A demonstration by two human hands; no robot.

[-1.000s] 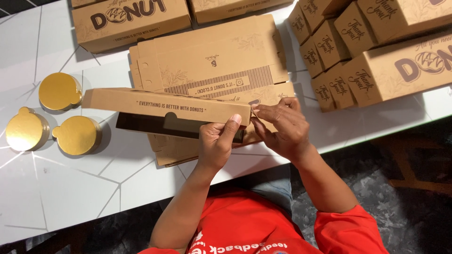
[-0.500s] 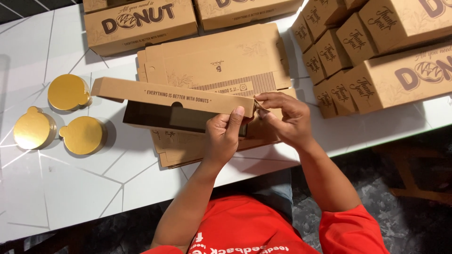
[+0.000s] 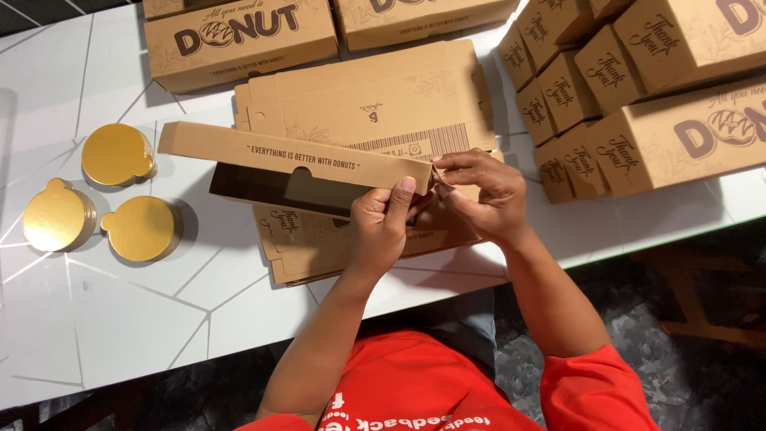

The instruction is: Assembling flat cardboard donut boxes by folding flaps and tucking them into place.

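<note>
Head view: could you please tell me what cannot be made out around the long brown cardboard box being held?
- Long brown cardboard box: right end hidden by left hand and right hand.
- Its interior: too dark.
- Flat brown cardboard stack: partly covered by the box.
- Assembled brown boxes: cut off by frame edges.

Bare white table (image 3: 104, 319) lies open at seven o'clock. Gold discs (image 3: 120, 153) block nine o'clock — finished boxes (image 3: 638, 96) crowd twelve to two o'clock.

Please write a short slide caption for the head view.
Both hands fold a brown cardboard box above flat box blanks.
</note>
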